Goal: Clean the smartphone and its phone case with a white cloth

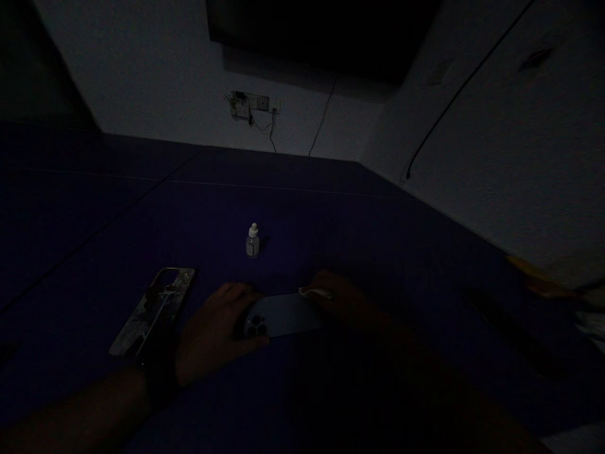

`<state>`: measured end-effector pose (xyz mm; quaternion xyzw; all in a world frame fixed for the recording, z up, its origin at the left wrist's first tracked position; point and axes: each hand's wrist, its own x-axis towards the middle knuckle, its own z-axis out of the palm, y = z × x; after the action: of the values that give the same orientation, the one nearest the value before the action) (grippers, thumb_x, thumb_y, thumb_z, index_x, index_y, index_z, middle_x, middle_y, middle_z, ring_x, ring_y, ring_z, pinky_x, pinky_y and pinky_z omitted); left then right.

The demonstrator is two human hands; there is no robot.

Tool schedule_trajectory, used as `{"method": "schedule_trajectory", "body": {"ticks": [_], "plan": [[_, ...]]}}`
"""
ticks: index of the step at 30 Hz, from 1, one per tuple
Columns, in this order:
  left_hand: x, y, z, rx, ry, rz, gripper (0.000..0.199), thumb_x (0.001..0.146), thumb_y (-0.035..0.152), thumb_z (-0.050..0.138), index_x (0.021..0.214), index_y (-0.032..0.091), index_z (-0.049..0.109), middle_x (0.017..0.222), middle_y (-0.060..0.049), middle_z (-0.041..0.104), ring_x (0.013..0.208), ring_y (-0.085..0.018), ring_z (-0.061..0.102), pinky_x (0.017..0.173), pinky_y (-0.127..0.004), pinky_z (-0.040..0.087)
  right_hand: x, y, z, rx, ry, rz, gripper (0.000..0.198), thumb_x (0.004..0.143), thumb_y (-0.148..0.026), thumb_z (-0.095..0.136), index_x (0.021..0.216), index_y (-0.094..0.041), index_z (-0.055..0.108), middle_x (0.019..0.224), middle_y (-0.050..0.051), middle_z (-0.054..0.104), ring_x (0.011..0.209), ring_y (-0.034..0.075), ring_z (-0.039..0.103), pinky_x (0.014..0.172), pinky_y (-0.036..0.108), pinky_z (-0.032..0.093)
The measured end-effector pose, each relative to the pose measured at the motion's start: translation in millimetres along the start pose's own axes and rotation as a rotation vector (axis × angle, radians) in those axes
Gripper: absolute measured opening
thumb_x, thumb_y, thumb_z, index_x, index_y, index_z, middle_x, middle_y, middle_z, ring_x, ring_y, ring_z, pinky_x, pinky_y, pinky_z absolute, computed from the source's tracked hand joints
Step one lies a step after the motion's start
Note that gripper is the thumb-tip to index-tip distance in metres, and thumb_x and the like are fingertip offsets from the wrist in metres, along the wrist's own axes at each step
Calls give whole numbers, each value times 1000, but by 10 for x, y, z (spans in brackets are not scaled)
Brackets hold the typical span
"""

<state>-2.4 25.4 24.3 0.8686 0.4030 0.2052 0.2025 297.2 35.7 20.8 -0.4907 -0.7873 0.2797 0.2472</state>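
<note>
A light-coloured smartphone (290, 314) lies back side up on the dark blue surface, its camera block at the left end. My left hand (220, 328), with a dark band on the wrist, grips that end between thumb and fingers. At the other end my right hand (338, 299) is closed on a small white cloth (317, 292), which touches the phone's upper right part. Left of my left hand lies a patterned phone case (161, 309) with a camera cutout. Beyond the phone stands a small dropper bottle (253, 242) with a white top, upright.
The room is very dark. A wide blue surface (312, 221) stretches to the wall, where sockets (255, 104) and cables show below a dark screen (321, 38). On the right lie a long dark object (510, 328) and a yellow item (539, 277).
</note>
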Motion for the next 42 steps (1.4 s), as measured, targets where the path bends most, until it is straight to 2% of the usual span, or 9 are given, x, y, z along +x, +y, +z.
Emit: {"method": "schedule_trajectory", "body": {"ticks": [6,13,16,21,27,30,33,37,42], "plan": [[6,-3,7,-12,-4,-8,52,76,37,84,124,29,63,123,-2,63,112,-28,57,96,-42,50,-159,18,-121,37,-251,-49,22,90,-43,70,101,-26,79,101,5,66,88,17,66,76,29,53],[-4,-5,7,-16,-8,-9,51,77,37,83,124,28,63,123,-3,63,112,-28,57,96,-42,49,-13,13,-8,-6,2,43,25,94,-41,64,106,-23,75,105,8,71,97,22,68,85,36,54],[-5,-15,17,-10,8,6,51,77,38,82,123,29,63,122,-3,63,110,-28,58,93,-41,50,-80,-39,-69,10,-44,96,26,93,-43,66,109,-24,73,108,8,71,96,23,68,83,36,55],[-7,-21,20,2,21,20,49,78,39,80,123,28,63,121,-4,63,109,-28,58,92,-42,51,-220,-76,-167,5,-240,-17,23,94,-44,64,102,-25,76,104,5,69,94,20,68,83,34,54],[-10,-19,13,-8,6,11,51,78,37,81,125,29,63,121,-2,63,111,-28,57,95,-41,50,-83,-8,-63,-99,-34,-21,23,98,-38,59,100,-21,74,102,8,70,94,21,67,84,35,52],[-8,-16,13,-7,12,15,50,78,38,80,124,29,63,120,-3,64,110,-28,58,94,-41,50,-115,-54,-92,-128,-92,-43,25,100,-40,56,108,-24,75,105,8,67,96,20,66,85,35,53],[-6,-13,13,-3,20,22,50,78,39,80,124,29,63,120,-3,64,109,-28,58,93,-41,51,-222,-157,-148,-113,-172,-39,32,100,-45,55,124,-30,70,120,7,62,107,21,62,90,35,53],[-3,-7,7,-10,7,8,50,77,37,82,123,29,64,119,-3,64,109,-28,58,93,-41,51,-283,-232,-148,-98,-128,22,36,104,-48,44,120,-30,70,111,7,64,92,19,63,82,34,54],[-10,-13,15,-16,16,8,50,78,39,81,124,29,65,121,-4,63,111,-28,58,94,-41,51,-234,-143,-125,-327,-40,-214,26,98,-40,58,117,-28,72,108,9,65,104,24,59,91,41,49]]}}
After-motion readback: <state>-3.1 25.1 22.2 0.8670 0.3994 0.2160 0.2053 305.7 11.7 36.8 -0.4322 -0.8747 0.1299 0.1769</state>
